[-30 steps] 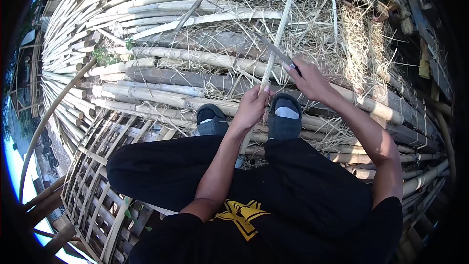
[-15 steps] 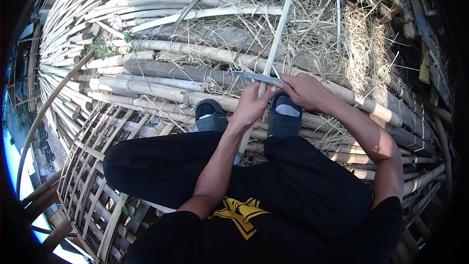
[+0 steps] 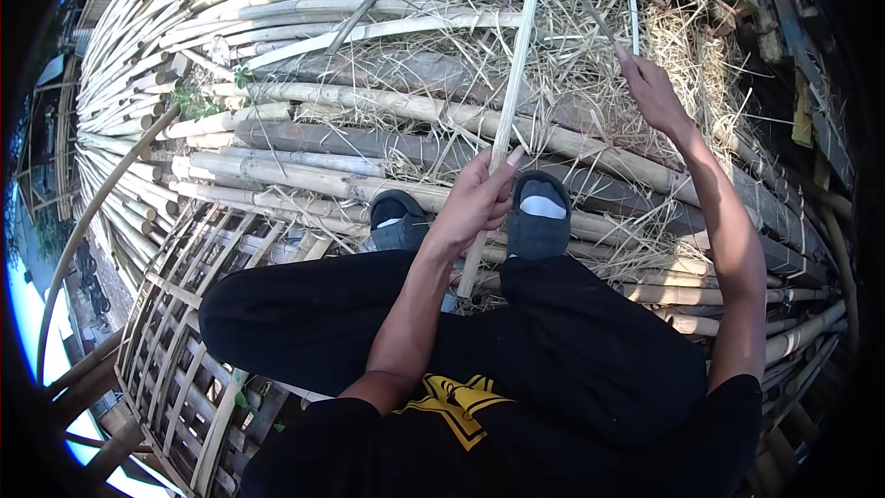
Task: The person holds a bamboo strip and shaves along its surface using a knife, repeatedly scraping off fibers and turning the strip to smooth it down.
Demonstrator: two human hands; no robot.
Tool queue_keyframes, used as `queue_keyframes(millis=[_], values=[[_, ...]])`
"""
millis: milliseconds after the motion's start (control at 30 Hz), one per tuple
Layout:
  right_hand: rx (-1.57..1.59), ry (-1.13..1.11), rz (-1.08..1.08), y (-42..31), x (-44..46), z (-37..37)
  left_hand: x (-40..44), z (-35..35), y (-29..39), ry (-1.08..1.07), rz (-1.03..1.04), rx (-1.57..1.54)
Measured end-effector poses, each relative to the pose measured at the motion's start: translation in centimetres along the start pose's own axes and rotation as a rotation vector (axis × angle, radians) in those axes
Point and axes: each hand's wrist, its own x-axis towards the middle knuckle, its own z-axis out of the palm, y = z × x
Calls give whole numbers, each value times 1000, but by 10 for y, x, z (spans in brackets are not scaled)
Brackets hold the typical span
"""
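Observation:
My left hand [image 3: 477, 194] is wrapped round the lower part of a pale bamboo strip [image 3: 519, 55], which slants upward and away from me between my feet. The strip's lower end shows below the hand, near my knees. Off to the right, my right hand [image 3: 653, 92] grips a knife [image 3: 601, 24]; its handle is hidden in the fingers. The thin blade points up and to the left over the shavings, apart from the strip.
Bamboo shavings [image 3: 590, 83] lie heaped beyond my feet. Long bamboo poles [image 3: 369, 97] run across the ground, with many more stacked at the upper left. A woven bamboo lattice [image 3: 175, 332] stands left of my knee. My sandals [image 3: 539, 231] rest among the poles.
My right hand has swung the knife off the strip, up and to the right. The left hand still holds the strip, whose upper end has shifted slightly up and left.

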Motion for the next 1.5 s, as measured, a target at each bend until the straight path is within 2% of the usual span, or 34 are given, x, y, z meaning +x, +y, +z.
queue_keyframes(millis=[67, 100, 167, 233, 267, 333, 533, 767, 833, 933, 967, 1067, 1133, 1167, 1200, 1267, 1333, 1367, 1433, 1500], values=[[-14, -149, 41, -24, -17, 13, 1, -4, -1, -41, -32, -178], [19, -183, -115, -40, -31, 21, 4, -4, -7, -17, 17, -141], [-36, -300, -201, -65, -50, 37, 6, -3, -7, 23, 11, -104], [-39, -263, -422, -71, -63, 56, 8, -5, -10, 41, 17, -93], [-38, -259, -421, -75, -65, 58, 9, -7, -11, 39, 17, -89], [-40, -443, -323, -84, -68, 58, 9, -9, -12, 36, 43, -100], [-3, -391, -463, -74, -66, 64, 6, -10, -12, -6, -2, -143], [-49, -427, -456, -66, -62, 62, 5, -9, -14, -21, -34, -142], [-193, -300, -509, -58, -50, 62, 5, -9, -14, 4, -49, -155], [-230, -347, -461, -60, -39, 55, 11, -6, -10, 51, -49, -148], [-299, -292, -477, -60, -33, 55, 8, -6, -10, 48, -52, -147], [-277, -18, 36, 7, 34, 21, -7, -8, -10, -65, -48, -203], [-290, 223, -97, 15, 34, -38, -12, -4, -2, -138, -40, -167], [-274, 250, 23, 13, 34, -55, -10, -4, 2, -122, -12, -158], [-164, 327, -18, 6, 29, -60, -7, -2, 4, -109, 10, -157], [-105, 322, -143, -5, 21, -50, 1, -4, -3, -63, 9, -132], [7, 93, -128, -27, 0, -14, 2, -3, -7, -7, 8, -103], [-124, -82, -167, -40, -10, -1, 2, -2, -6, 15, 13, -61], [-171, -228, -347, -65, -32, 26, 2, 0, -4, 41, 27, -17], [-133, -247, -396, -76, -44, 40, -1, 2, -6, 66, 29, 79]])
